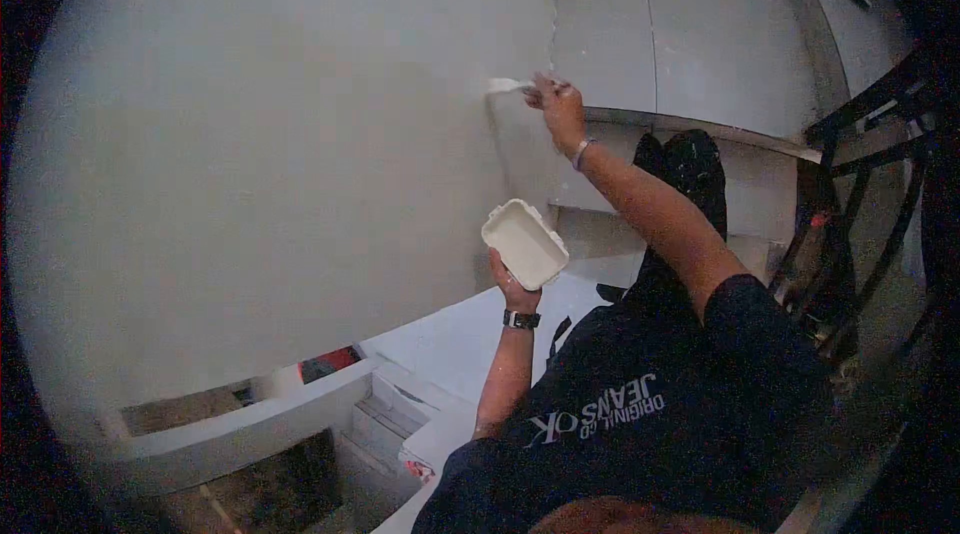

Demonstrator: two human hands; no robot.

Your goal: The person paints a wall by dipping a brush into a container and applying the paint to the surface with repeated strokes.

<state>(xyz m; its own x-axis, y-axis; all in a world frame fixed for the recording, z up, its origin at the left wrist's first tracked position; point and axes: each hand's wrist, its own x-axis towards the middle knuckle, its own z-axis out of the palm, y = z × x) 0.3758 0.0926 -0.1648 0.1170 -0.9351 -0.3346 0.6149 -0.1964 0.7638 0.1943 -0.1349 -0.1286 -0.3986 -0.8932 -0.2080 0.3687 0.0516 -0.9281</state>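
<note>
My right hand (557, 109) is closed around a paintbrush (508, 86), whose pale bristles meet the wall (300, 134). A darker, wet-looking streak runs down the wall below the brush. Lower down, my left hand (513, 289) grips a cream plastic tub (527, 246) from underneath and the side. The tub is tilted towards me, and pale paint-like stuff seems to coat its inside. A dark watch (521, 319) is on my left wrist.
Pale tiled steps (610, 44) rise beside the wall; my legs are on them. A dark metal railing (870, 169) runs along the right. At lower left, a ledge (250, 424) borders an opening down to a lower level.
</note>
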